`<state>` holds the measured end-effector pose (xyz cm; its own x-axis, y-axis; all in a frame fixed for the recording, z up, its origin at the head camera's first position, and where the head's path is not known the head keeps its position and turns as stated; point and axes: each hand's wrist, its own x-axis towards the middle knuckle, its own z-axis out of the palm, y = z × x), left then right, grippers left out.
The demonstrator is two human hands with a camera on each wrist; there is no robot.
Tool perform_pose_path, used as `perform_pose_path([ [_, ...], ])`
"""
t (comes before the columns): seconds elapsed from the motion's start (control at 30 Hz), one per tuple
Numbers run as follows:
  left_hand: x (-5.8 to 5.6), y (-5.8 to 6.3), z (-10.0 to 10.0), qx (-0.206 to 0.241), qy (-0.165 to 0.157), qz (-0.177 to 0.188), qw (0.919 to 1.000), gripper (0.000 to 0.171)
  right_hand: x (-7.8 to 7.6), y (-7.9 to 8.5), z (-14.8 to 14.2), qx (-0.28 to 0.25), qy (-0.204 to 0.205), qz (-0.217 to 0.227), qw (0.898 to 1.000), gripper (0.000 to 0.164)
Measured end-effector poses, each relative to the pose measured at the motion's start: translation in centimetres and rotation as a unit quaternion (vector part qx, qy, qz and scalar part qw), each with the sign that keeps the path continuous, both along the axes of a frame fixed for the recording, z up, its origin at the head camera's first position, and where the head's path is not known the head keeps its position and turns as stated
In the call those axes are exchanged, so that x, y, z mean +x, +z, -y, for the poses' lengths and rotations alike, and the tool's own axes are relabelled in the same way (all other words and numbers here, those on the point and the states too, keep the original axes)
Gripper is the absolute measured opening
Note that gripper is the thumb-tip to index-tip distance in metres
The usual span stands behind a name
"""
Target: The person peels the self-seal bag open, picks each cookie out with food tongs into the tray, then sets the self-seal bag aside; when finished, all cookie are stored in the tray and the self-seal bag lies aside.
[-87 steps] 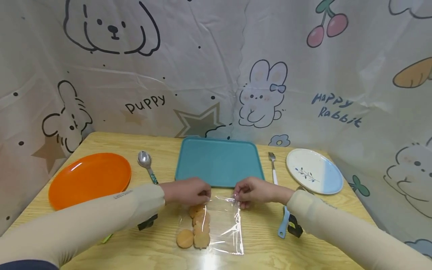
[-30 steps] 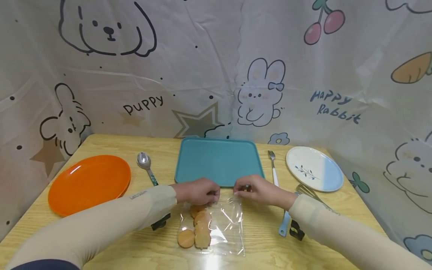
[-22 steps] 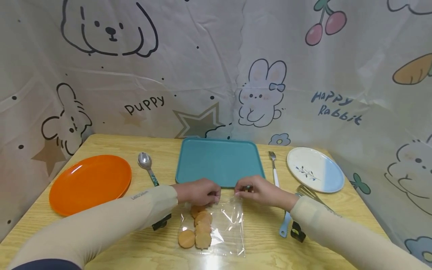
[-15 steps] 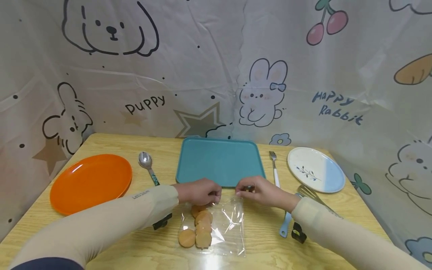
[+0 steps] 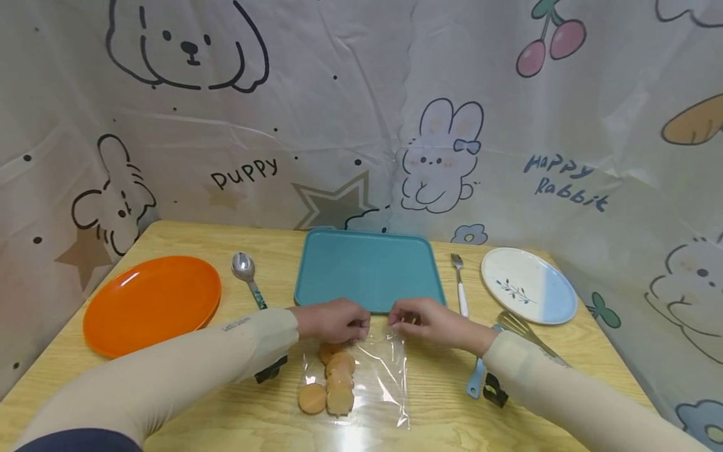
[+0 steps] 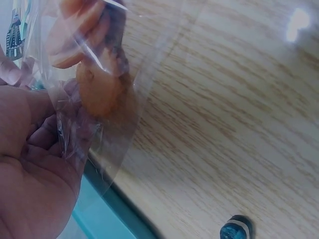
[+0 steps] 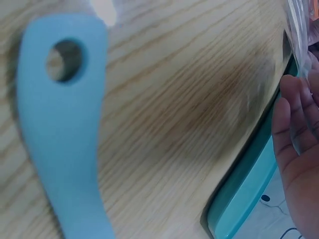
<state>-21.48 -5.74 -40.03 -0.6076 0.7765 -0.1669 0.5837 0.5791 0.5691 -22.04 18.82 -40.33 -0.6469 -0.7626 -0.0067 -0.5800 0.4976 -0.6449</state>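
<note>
Pinching the clear bag (image 5: 367, 376) (biscuits (image 5: 333, 383) inside): left hand (image 5: 333, 320) and right hand (image 5: 423, 321) fingers.

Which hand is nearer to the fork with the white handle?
Right. The right hand pinches the bag's top edge just left of the fork. The left hand grips the same edge farther left, beyond the right hand.

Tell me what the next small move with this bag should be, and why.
Probably pull the two hands apart to open the bag's mouth. The left hand and right hand each pinch the top edge of the clear bag just before the teal tray, and the cookies lie inside it.
</note>
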Motion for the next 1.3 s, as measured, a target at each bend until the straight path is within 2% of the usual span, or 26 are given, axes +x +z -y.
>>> perform_pose_path([
  [0.1, -0.06, -0.03, -0.01, -0.004, 0.002, 0.008, 1.0000, 0.014, -0.04, -0.03, 0.29, 0.000, 0.015, 0.001, 1.000, 0.010],
  [0.27, -0.15, -0.03, -0.05, -0.007, 0.006, 0.012, 0.9999, 0.015, -0.14, -0.15, 0.52, 0.001, 0.032, -0.030, 0.999, 0.006],
  [0.53, -0.12, 0.05, -0.11, -0.009, 0.011, 0.016, 0.9998, 0.014, 0.00, 0.06, 0.48, 0.001, 0.033, -0.064, 0.997, 0.004],
  [1.3, -0.04, 0.01, -0.12, -0.005, 0.001, 0.016, 0.9999, 0.014, 0.83, 0.21, 0.32, -0.043, 0.027, -0.100, 0.994, 0.006],
])
